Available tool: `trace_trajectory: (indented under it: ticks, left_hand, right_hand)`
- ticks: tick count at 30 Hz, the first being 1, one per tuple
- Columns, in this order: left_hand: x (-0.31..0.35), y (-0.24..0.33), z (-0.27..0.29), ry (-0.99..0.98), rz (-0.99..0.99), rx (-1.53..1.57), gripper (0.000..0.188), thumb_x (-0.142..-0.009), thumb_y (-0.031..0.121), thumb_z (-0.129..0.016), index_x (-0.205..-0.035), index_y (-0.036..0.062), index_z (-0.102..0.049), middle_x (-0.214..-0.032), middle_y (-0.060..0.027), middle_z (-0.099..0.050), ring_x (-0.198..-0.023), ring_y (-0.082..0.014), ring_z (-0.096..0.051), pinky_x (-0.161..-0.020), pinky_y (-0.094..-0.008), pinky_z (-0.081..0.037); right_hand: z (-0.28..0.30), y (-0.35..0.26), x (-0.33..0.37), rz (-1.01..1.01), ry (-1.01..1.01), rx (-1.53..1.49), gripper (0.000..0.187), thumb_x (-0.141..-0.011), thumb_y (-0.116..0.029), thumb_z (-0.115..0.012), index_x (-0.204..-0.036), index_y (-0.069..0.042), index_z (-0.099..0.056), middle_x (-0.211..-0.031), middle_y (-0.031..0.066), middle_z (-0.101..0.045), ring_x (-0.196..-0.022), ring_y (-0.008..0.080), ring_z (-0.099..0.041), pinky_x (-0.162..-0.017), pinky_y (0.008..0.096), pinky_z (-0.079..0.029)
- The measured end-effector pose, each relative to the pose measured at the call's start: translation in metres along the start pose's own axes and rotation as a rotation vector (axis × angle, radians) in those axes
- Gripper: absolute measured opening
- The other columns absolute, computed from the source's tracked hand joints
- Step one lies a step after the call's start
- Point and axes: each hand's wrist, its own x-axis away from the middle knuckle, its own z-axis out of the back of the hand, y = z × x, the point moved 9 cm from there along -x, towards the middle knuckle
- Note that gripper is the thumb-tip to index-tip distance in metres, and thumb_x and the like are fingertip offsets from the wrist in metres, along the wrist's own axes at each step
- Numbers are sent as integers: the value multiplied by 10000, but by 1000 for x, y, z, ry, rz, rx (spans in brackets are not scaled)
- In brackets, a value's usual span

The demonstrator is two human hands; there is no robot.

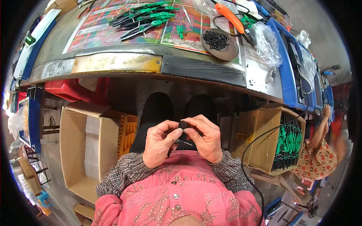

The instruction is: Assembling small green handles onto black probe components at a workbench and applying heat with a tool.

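Observation:
Over my lap, my left hand (161, 142) and my right hand (203, 136) meet with thumbs and fingertips pinched. Between them is a small dark round part (183, 124); its exact kind is too small to make out. A thin rod with a pale metallic look (184, 142) sticks out below the left fingers, towards the right palm. On the bench ahead lies a pile of slender green-and-black pieces (151, 19). A shallow brown dish (230, 52) of small black parts (216, 40) stands near the bench edge, to the right of that pile.
An orange corded power screwdriver (230, 18) lies behind the dish, beside clear plastic bags (266, 43). Blue bins (288, 75) stand at right. An open carton (71, 147) is on my left; another carton (256, 130) at right holds green-and-black pieces. A black cable (247, 150) crosses there. Another person (315, 158) sits far right.

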Motion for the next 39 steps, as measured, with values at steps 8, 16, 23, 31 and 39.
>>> trace_trajectory:
  ticks: [8, 16, 23, 31, 39]
  left_hand:
    - [6, 7, 7, -19, -41, -59, 109, -905, 79, -622, -981, 2, -638, -778, -12, -618, -579, -35, -508, -490, -178, -410]
    - [9, 7, 7, -28, -69, -116, 134, -884, 54, -643, -1004, -4, -648, -772, -5, -619, -568, -24, -508, -480, -172, -401]
    - [10, 8, 8, -19, -73, -144, 160, -864, 52, -666, -1003, -24, -645, -794, -21, -627, -559, -23, -507, -474, -179, -413]
    - [10, 11, 8, -33, -102, -178, 149, -861, 45, -664, -999, -9, -652, -836, -10, -632, -597, -20, -519, -502, -169, -427]
    - [9, 16, 9, -10, -175, -252, 121, -834, 39, -685, -932, -24, -652, -833, -15, -603, -665, -27, -531, -547, -182, -436]
  right_hand:
    - [11, 4, 3, -94, 109, -168, 130, -856, 21, -653, -986, 32, -653, -897, 66, -645, -686, 104, -625, -621, 225, -521]
    - [5, -13, -7, -54, 48, -240, 73, -853, 41, -648, -926, 42, -642, -923, 69, -602, -688, 88, -589, -600, 198, -487]
    - [-7, -5, -9, -125, -31, -344, 46, -850, 33, -657, -891, 36, -636, -928, 47, -556, -694, 54, -530, -562, 183, -432]
    - [-11, -5, -10, -180, -41, -216, 38, -860, 6, -660, -887, 28, -644, -854, 26, -566, -626, 47, -521, -522, 184, -418]
    - [-14, -7, -11, -172, -54, -83, 54, -844, -8, -677, -881, 16, -645, -812, 42, -581, -631, 77, -550, -526, 208, -432]
